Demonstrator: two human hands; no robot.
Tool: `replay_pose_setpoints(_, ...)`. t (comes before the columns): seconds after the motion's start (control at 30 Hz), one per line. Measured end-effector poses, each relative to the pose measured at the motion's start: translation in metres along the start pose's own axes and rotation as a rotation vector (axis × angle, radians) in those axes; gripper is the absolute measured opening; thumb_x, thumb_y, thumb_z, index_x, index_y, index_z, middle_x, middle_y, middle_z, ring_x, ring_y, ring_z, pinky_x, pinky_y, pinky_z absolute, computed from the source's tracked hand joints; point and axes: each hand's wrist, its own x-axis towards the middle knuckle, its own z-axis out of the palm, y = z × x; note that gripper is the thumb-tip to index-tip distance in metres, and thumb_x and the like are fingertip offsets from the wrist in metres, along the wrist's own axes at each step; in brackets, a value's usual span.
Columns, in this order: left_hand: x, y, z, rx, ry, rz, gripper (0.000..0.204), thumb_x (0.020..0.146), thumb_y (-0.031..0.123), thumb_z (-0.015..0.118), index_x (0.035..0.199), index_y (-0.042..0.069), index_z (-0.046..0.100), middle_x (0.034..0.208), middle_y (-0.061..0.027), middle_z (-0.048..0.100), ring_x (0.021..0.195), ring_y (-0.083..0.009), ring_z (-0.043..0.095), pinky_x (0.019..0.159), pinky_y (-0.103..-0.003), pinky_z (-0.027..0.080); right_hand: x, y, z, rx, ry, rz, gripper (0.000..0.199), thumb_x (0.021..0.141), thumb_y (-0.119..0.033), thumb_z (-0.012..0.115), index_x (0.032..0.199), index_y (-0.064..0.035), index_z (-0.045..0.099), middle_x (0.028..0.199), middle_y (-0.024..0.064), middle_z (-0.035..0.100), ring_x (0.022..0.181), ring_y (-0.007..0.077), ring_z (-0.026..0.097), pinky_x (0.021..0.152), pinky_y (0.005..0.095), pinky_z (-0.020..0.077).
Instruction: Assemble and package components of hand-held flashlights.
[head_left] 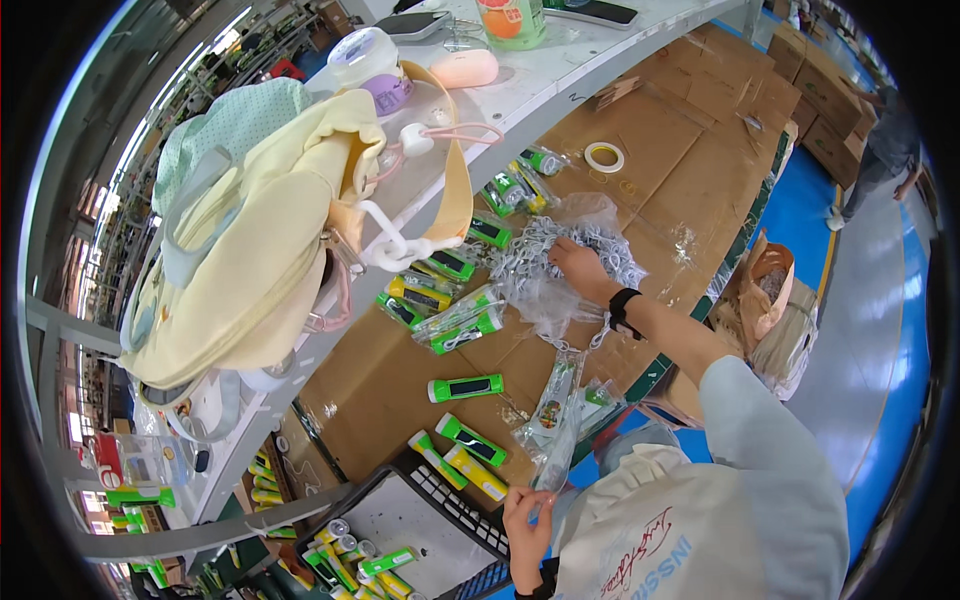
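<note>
My right hand (pixel 578 266), with a black band on the wrist, reaches into a heap of grey-white cords (pixel 560 255) lying in a crumpled clear bag, and its fingers curl into the cords. My left hand (pixel 525 528) is close to my chest and pinches the lower end of a bundle of clear plastic sleeves (pixel 556 432). Green and yellow torches (pixel 466 387) lie scattered on the cardboard-covered table (pixel 660 140) between the two hands.
A pale yellow backpack (pixel 250 250) lies on the grey shelf (pixel 560 75) to the left. A black crate (pixel 440 495) with more torches stands below. A tape roll (pixel 604 157), a brown bag (pixel 765 290), cardboard boxes (pixel 825 95) and another person (pixel 885 150) are further off.
</note>
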Motion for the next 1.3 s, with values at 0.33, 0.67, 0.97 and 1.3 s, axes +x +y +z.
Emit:
replay_pose_setpoints(0.33,0.063,0.012,0.018,0.020,-0.018,0.245,0.011,0.073,-0.001,0.067,0.084,0.003,0.065,0.082,-0.0100,0.044,0.078,-0.0255,0.047,0.069,-0.032,0.039,-0.040,-0.122,-0.150,1.065,-0.210,0.178,0.008,0.081,-0.006,0.067,0.088,-0.0028,0.065,0.085,0.0046,0.062,0.073,0.0119,0.058,0.057,0.0240,0.0445)
replay_pose_setpoints(0.67,0.058,-0.002,0.023,0.042,0.027,0.228,0.011,0.074,-0.001,0.067,0.084,0.003,0.063,0.081,-0.0098,0.042,0.077,-0.0255,0.046,0.068,-0.032,0.039,-0.044,-0.135,-0.077,1.169,-0.316,0.415,0.018,0.083,-0.003,0.062,0.101,-0.0035,0.057,0.081,0.0072,0.061,0.072,0.0132,0.060,0.059,0.0258,0.0462)
replay_pose_setpoints(0.97,0.031,-0.027,0.015,0.060,0.066,0.072,0.009,0.074,0.001,0.068,0.082,0.002,0.063,0.081,-0.0100,0.043,0.078,-0.0259,0.046,0.068,-0.033,0.038,-0.022,-0.192,0.075,0.284,-0.099,-0.273,0.041,0.079,-0.037,0.066,0.099,-0.0025,0.056,0.098,0.0140,0.059,0.086,0.0327,0.057,0.071,0.0432,0.0464)
replay_pose_setpoints(1.3,0.030,-0.027,0.000,0.044,0.082,0.010,0.009,0.072,0.000,0.068,0.080,0.001,0.064,0.081,-0.0096,0.044,0.080,-0.0249,0.048,0.072,-0.032,0.040,-0.018,-0.158,0.112,0.620,-1.309,0.040,0.048,0.069,-0.041,0.075,0.088,0.0022,0.064,0.080,0.0108,0.064,0.074,0.0211,0.062,0.065,0.0313,0.0497)
